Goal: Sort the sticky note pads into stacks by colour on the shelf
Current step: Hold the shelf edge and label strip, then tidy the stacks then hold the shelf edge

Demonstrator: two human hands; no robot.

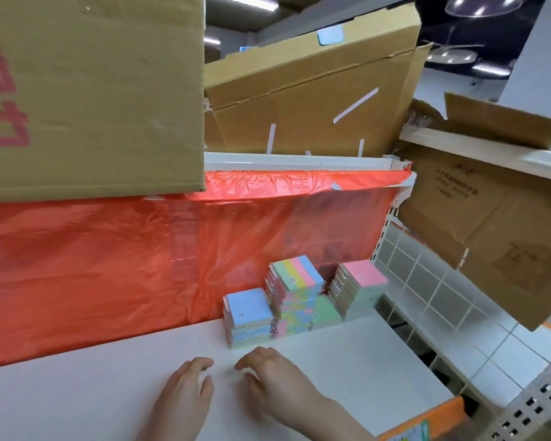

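**Both hands low on the shelf, pads stacked behind**

Nearest: left hand [185, 388] and right hand [269, 375] resting on the white shelf [77, 393], fingers loosely bent, gripping nothing. Just beyond, blue-topped stack [248, 316]. Touching it behind, taller multicolour stack [296, 292]. Right again, pink-topped stack [360, 288]. Backed by orange plastic sheet [109, 265]; cardboard boxes [299, 100] above.

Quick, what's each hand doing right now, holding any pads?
Left hand: open, fingers loosely curled over the white shelf, holding nothing.
Right hand: open, fingers relaxed, holding nothing, short of the blue stack.
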